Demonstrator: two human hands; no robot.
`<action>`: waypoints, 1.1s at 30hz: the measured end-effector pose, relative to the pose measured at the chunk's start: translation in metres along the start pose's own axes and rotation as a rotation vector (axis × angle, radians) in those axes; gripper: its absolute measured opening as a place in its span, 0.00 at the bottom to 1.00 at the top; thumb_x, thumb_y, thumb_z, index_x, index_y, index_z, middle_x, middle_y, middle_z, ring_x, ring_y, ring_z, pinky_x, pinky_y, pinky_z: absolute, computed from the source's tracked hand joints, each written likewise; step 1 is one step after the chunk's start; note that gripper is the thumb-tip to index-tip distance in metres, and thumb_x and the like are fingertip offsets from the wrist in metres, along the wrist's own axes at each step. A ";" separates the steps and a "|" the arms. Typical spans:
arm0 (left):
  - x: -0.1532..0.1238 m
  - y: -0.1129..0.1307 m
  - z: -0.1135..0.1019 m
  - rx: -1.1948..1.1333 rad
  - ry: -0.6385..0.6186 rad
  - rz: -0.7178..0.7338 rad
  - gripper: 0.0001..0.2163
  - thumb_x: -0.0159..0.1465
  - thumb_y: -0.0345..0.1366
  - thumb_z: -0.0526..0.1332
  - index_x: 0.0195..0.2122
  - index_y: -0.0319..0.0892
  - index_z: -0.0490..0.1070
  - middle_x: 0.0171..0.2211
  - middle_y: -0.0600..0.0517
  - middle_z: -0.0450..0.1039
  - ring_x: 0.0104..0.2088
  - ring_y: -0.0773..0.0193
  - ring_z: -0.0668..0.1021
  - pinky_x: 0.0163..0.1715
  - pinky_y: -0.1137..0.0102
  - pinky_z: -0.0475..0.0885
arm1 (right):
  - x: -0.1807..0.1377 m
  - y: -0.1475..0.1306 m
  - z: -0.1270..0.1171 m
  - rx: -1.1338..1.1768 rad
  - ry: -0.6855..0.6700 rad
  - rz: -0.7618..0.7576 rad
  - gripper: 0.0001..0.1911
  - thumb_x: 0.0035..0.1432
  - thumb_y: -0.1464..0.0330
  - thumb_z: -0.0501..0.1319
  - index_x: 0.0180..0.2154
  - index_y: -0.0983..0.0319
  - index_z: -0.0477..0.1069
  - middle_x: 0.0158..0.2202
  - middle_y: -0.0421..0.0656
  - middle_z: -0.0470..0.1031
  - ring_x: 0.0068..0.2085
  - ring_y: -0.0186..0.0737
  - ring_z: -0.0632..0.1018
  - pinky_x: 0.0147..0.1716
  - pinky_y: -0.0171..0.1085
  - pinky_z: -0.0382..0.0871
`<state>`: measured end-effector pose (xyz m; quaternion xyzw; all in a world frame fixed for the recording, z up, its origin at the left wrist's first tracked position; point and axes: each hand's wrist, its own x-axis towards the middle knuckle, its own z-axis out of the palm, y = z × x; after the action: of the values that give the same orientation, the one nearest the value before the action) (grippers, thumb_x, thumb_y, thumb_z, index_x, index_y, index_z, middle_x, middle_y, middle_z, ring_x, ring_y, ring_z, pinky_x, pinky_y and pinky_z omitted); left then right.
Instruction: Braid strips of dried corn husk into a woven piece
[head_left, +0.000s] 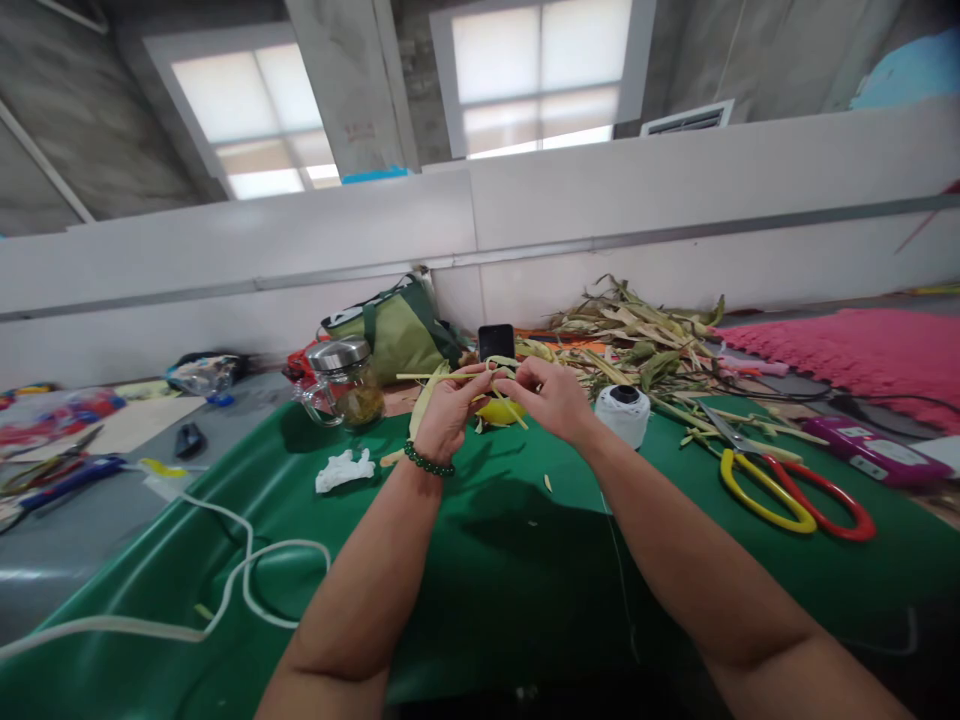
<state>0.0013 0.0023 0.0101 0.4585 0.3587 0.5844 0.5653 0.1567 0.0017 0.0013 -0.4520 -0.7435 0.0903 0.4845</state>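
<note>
Both my hands meet over the far middle of the green mat (540, 560). My left hand (450, 410), with a dark beaded bracelet at the wrist, is closed on pale yellow-green corn husk strips (424, 400); ends stick out to its left and below. Opposite it, my right hand (551, 395) pinches the same husk piece with thumb and fingers. A yellow object (501, 411) lies behind and below the hands, mostly covered. Beside my right wrist stands a spool of white thread (623, 415), its thin thread trailing towards me.
Scissors with yellow and red handles (787, 495) lie right, near a purple device (874, 452). Behind are a pile of dried husks (637, 330), a phone (496, 342) and a green bag (401, 335). Left are a glass jar (352, 385), crumpled tissue (345, 470) and a white cord (247, 560).
</note>
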 end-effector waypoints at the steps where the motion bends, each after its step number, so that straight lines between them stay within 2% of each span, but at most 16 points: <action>1: 0.000 0.000 0.000 -0.010 -0.005 0.007 0.13 0.46 0.37 0.74 0.33 0.40 0.79 0.31 0.50 0.81 0.33 0.65 0.80 0.31 0.75 0.70 | -0.001 -0.001 0.002 0.012 -0.043 0.013 0.16 0.56 0.55 0.62 0.26 0.62 0.70 0.22 0.39 0.71 0.25 0.33 0.67 0.26 0.33 0.56; 4: 0.000 -0.002 0.002 -0.025 -0.027 0.023 0.13 0.45 0.37 0.74 0.32 0.40 0.78 0.28 0.51 0.80 0.31 0.64 0.80 0.31 0.73 0.71 | -0.002 -0.003 0.008 0.000 -0.182 -0.011 0.14 0.58 0.59 0.59 0.27 0.62 0.73 0.22 0.39 0.71 0.24 0.33 0.67 0.25 0.33 0.54; 8: 0.002 -0.006 0.004 -0.056 0.018 0.096 0.13 0.44 0.36 0.74 0.29 0.38 0.76 0.24 0.52 0.78 0.28 0.65 0.79 0.31 0.72 0.71 | -0.005 -0.009 0.013 0.050 -0.265 -0.039 0.19 0.60 0.64 0.55 0.19 0.63 0.68 0.17 0.38 0.65 0.21 0.31 0.64 0.23 0.33 0.52; 13: 0.008 -0.008 0.003 -0.095 0.127 0.160 0.12 0.43 0.35 0.74 0.26 0.38 0.75 0.21 0.53 0.77 0.25 0.67 0.78 0.31 0.72 0.72 | -0.015 -0.025 0.020 0.056 -0.285 -0.012 0.18 0.58 0.69 0.55 0.16 0.62 0.63 0.15 0.36 0.62 0.20 0.30 0.62 0.23 0.33 0.50; 17: 0.014 -0.007 -0.004 -0.164 0.204 0.155 0.12 0.44 0.34 0.73 0.27 0.39 0.73 0.21 0.54 0.77 0.23 0.68 0.77 0.31 0.71 0.72 | -0.020 -0.031 0.022 0.049 -0.345 -0.022 0.19 0.59 0.71 0.54 0.16 0.62 0.63 0.16 0.37 0.65 0.21 0.30 0.64 0.24 0.33 0.51; 20: 0.017 -0.009 -0.007 -0.157 0.217 0.165 0.12 0.45 0.34 0.73 0.28 0.38 0.73 0.21 0.54 0.76 0.24 0.68 0.78 0.32 0.71 0.72 | -0.019 -0.030 0.019 0.054 -0.395 -0.057 0.18 0.59 0.71 0.55 0.17 0.63 0.65 0.16 0.37 0.66 0.21 0.30 0.64 0.24 0.32 0.51; 28: 0.022 -0.013 -0.013 -0.160 0.251 0.210 0.14 0.45 0.37 0.73 0.28 0.38 0.72 0.22 0.54 0.76 0.25 0.67 0.78 0.34 0.70 0.73 | -0.019 -0.034 0.014 -0.127 -0.428 -0.151 0.19 0.58 0.71 0.57 0.16 0.63 0.61 0.16 0.36 0.61 0.21 0.29 0.58 0.25 0.34 0.46; 33: 0.025 -0.013 -0.014 -0.146 0.263 0.197 0.12 0.45 0.35 0.73 0.27 0.38 0.72 0.20 0.55 0.75 0.22 0.69 0.76 0.30 0.72 0.72 | -0.020 -0.035 0.016 -0.174 -0.400 -0.142 0.18 0.59 0.70 0.55 0.18 0.64 0.65 0.18 0.38 0.65 0.21 0.29 0.59 0.25 0.34 0.45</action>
<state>-0.0061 0.0297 -0.0039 0.3689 0.3396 0.7164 0.4851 0.1257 -0.0287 0.0003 -0.4118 -0.8597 0.0791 0.2917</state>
